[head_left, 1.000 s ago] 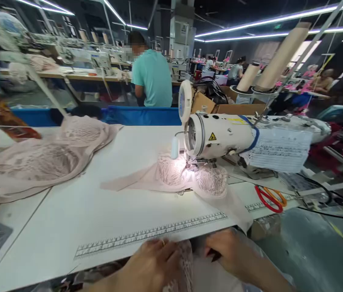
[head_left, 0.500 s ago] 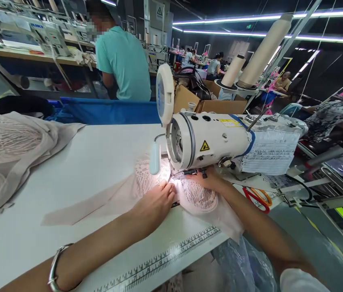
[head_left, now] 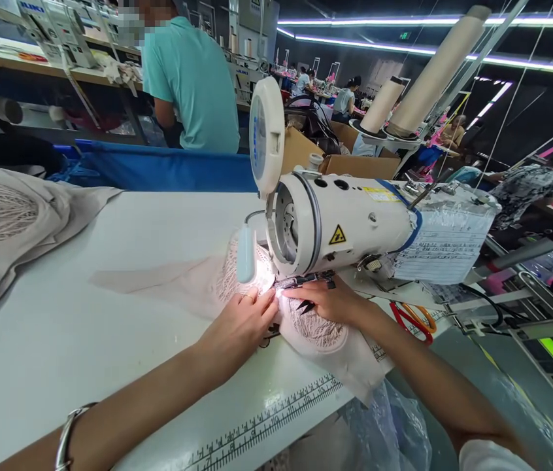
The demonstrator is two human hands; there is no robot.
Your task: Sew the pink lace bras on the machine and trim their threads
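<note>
A pale pink lace bra point(head_left: 318, 328) lies under the needle area of a white sewing machine point(head_left: 350, 219), its band trailing left across the table. My left hand point(head_left: 244, 317) is closed, with its fingertips pinching the bra's middle just in front of the presser foot. From the other side, my right hand point(head_left: 328, 297) reaches in over the right cup, index finger stretched toward the same spot. Two black pointed tips, apparently of thread snips point(head_left: 306, 306), stick out beneath its curled fingers. The needle point itself is hidden by fingers and glare.
More bras point(head_left: 6, 222) are piled at the left of the white table point(head_left: 124, 229). Orange- and red-handled scissors point(head_left: 416, 320) lie at right. A ruler strip point(head_left: 267, 425) runs along the front edge. Thread cones point(head_left: 438, 72) stand behind the machine; a person in a turquoise shirt point(head_left: 191, 85) sits beyond.
My right hand has come out from behind the machine head toward me, and the black tips now show. My left hand has shifted slightly left; the bra's band has moved right. The view has tilted down.
</note>
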